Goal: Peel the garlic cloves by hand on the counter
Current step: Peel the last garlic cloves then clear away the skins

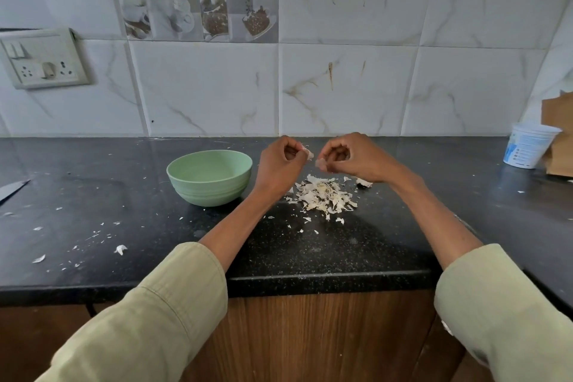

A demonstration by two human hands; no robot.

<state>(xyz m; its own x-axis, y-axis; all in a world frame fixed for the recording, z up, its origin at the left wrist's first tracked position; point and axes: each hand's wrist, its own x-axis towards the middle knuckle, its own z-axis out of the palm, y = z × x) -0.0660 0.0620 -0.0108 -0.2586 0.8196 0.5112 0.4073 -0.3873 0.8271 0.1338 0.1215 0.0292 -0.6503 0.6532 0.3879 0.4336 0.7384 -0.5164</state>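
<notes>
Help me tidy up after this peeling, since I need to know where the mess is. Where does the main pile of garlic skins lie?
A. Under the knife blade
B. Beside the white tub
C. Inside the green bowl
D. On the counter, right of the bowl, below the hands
D: the pile of garlic skins lies on the black counter, right of the green bowl and just below the left hand and right hand.

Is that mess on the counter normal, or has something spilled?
Nothing spilled. The pale heap below the hands is papery garlic skin. Odd bits: flakes scattered far left across the black counter, and a knife tip poking in at the left edge.
</notes>
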